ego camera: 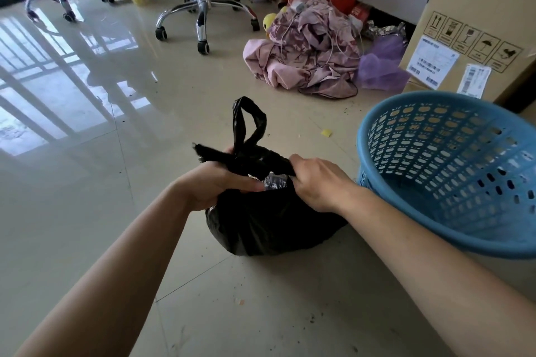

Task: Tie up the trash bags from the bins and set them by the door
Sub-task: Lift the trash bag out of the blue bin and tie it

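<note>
A black trash bag [261, 229] is set on the tiled floor [87, 211], just below the middle of the view. At 9 o'clock of the bag's neck, a twisted end is clenched in the left hand [220, 182]. The opposite end is gripped by the right hand [316, 182] at 3 o'clock. A loop of plastic [246, 122] is seen standing upright at 12 o'clock. A blue perforated bin [435, 153] is tilted just beside the bag at 3 o'clock. Pink cloth [307, 52] is heaped at 1 o'clock.
</note>
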Demonstrator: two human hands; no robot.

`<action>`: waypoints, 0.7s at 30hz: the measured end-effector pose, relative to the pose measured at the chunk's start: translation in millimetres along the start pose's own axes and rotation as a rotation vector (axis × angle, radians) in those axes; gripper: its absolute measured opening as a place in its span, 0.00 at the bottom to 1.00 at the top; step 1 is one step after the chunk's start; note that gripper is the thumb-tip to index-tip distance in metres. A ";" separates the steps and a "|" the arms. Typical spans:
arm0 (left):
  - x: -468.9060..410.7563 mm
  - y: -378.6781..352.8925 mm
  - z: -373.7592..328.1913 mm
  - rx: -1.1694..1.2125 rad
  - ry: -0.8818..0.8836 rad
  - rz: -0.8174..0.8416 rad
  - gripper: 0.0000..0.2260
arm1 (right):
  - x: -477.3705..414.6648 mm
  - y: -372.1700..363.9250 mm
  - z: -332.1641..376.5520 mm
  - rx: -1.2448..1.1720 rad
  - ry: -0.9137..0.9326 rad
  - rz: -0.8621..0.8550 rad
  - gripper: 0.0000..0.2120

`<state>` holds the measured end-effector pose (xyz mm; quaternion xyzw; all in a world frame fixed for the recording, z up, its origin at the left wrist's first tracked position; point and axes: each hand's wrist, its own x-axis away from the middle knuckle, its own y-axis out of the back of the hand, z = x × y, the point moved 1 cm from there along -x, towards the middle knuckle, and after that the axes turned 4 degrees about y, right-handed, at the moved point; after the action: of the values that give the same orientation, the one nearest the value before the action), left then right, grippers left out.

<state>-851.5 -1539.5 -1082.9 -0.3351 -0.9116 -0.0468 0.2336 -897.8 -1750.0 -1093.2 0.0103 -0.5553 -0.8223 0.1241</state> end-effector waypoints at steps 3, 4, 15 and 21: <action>-2.4 -6.9 -0.8 -0.048 -0.051 0.002 0.13 | -0.4 -3.2 0.7 0.079 0.002 0.055 0.07; -4.5 -8.0 -0.4 0.041 -0.048 -0.018 0.14 | -0.1 -5.0 0.8 0.102 0.016 0.065 0.06; -4.1 -15.6 -3.3 0.463 -0.003 0.052 0.22 | 5.2 -3.1 -11.4 -0.149 -0.003 0.045 0.20; -6.7 -15.9 -6.2 0.399 -0.024 -0.011 0.18 | 4.5 -0.4 -12.4 -0.254 -0.038 0.053 0.12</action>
<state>-854.6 -1557.2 -1079.4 -0.2778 -0.9073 0.1375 0.2842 -900.4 -1762.1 -1097.8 -0.0357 -0.4490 -0.8825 0.1355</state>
